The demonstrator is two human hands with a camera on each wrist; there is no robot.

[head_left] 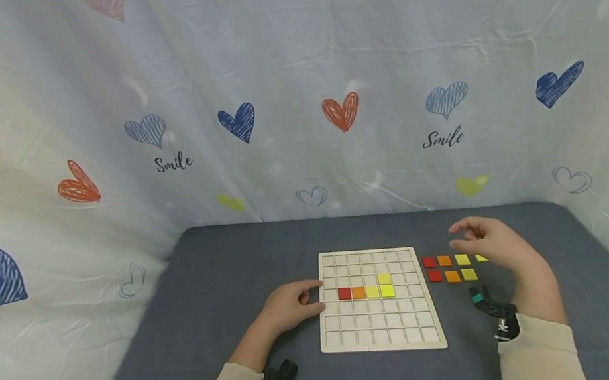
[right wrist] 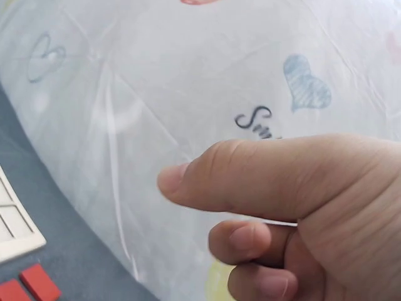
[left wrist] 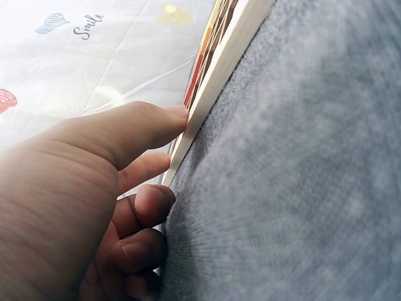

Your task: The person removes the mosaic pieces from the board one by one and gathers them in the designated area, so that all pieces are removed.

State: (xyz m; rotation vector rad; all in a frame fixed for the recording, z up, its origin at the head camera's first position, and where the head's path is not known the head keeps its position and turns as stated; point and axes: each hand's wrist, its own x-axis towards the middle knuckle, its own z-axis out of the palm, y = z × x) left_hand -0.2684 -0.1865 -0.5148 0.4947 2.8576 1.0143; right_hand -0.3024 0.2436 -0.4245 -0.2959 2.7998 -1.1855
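Observation:
A pale wooden grid board (head_left: 384, 346) lies on the dark cloth. On it, a red tile (head_left: 344, 293), an orange tile (head_left: 359, 293) and two yellow tiles (head_left: 387, 291) form a row, with another yellow tile (head_left: 384, 279) above the row's right end. My left hand (head_left: 292, 305) touches the board's left edge with thumb and index finger; its other fingers are curled in the left wrist view. Over the loose tiles right of the board hovers my right hand (head_left: 491, 243), thumb and index finger apart, nothing between them.
Beside the board's right edge lie two red tiles (head_left: 434, 276), two orange tiles (head_left: 452, 276) and several yellow tiles (head_left: 468, 274), one partly hidden by the right hand. A white curtain (head_left: 285, 72) printed with hearts hangs behind the table and along both sides.

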